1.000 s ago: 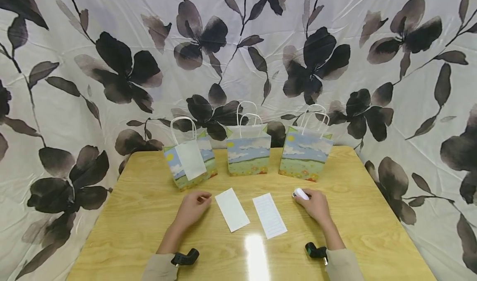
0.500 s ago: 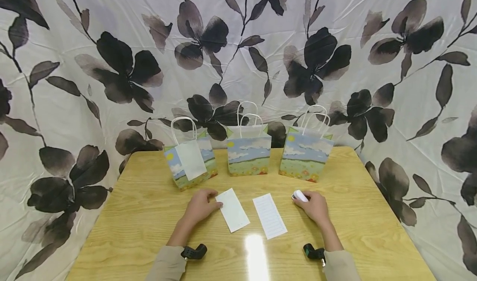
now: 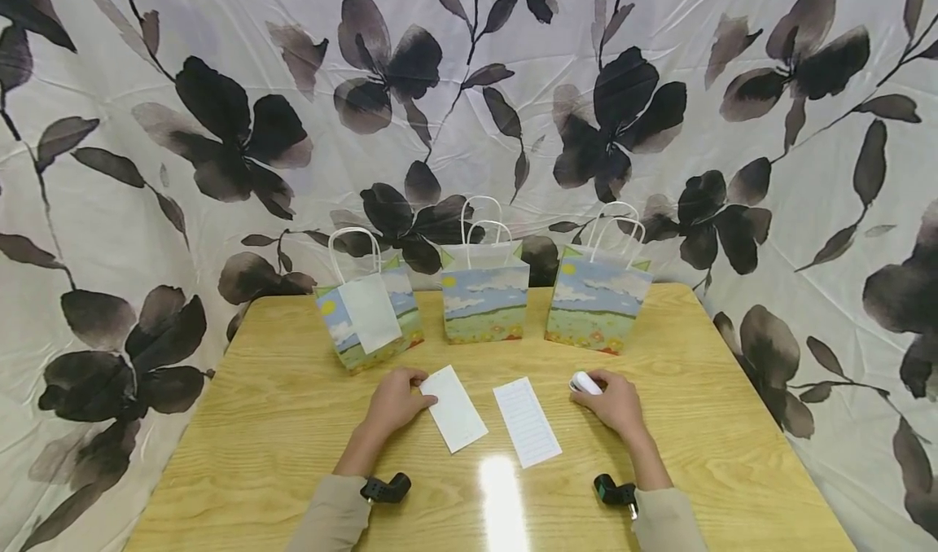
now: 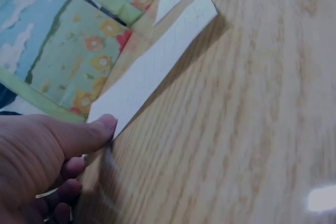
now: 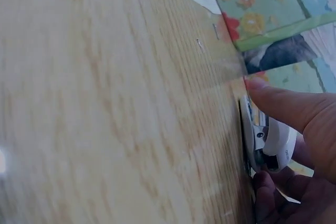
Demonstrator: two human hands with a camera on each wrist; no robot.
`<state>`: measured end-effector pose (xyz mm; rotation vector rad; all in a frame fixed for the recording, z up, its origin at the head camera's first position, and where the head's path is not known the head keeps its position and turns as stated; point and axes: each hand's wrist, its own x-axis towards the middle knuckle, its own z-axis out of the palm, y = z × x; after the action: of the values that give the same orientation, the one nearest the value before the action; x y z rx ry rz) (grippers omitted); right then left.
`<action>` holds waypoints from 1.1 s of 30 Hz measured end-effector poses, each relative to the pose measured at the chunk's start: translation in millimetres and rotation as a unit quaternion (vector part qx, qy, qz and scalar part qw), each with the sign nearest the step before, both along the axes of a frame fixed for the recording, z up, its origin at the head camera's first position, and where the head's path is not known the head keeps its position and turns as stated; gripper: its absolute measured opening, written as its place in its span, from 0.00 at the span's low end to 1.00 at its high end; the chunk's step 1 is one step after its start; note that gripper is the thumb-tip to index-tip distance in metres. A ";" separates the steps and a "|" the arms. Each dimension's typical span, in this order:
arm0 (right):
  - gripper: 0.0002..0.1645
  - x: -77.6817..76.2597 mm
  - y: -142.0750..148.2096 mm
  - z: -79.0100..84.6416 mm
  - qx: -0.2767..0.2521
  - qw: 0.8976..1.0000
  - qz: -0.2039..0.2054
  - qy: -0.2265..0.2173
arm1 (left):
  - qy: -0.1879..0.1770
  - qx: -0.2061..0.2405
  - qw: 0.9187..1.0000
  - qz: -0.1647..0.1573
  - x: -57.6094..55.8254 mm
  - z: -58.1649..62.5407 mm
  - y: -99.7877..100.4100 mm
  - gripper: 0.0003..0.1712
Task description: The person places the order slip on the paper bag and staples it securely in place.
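My left hand (image 3: 396, 399) pinches the near-left edge of a white paper slip (image 3: 456, 412) between thumb and fingers. In the left wrist view the thumb lies on top of this slip (image 4: 152, 66), and a shadow runs along its edge. My right hand (image 3: 619, 404) grips a small white stapler (image 3: 585, 383) low over the table. Up close, the stapler (image 5: 268, 135) shows its metal parts between thumb and fingers. A second slip, printed with lines (image 3: 528, 422), lies between the hands.
Behind the hands stand three paper bags with landscape prints: the left bag (image 3: 409, 304), the middle bag (image 3: 485, 304) and the right bag (image 3: 597, 300). A white slip (image 3: 372, 314) hangs on the left bag's front. A floral cloth (image 3: 469, 112) backs the wooden table (image 3: 242, 422).
My left hand has moved right to the nearer slip and taken its edge. The right hand keeps the stapler in almost the same spot. The head view has shifted slightly.
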<state>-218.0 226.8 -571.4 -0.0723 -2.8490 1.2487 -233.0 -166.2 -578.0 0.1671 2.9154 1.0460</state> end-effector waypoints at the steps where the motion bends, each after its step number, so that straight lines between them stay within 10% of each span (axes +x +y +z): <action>1: 0.29 0.2 0.1 0.2 -0.004 1.000 0.002 -0.001 | -0.001 0.001 1.000 0.001 -0.1 0.4 0.4 0.24; 16: 0.29 -1.8 2.5 2.4 -0.031 0.999 0.020 -0.008 | 0.047 0.134 0.990 0.013 -6.7 7.5 7.5 0.03; 33: 0.33 -2.2 -3.4 24.0 0.010 0.999 0.026 0.047 | 0.136 0.139 0.978 -0.075 -30.5 69.1 21.5 0.02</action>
<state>-220.2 223.4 -547.4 0.0592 -2.7997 1.1996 -263.5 -144.8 -509.0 0.5730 2.9071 1.5065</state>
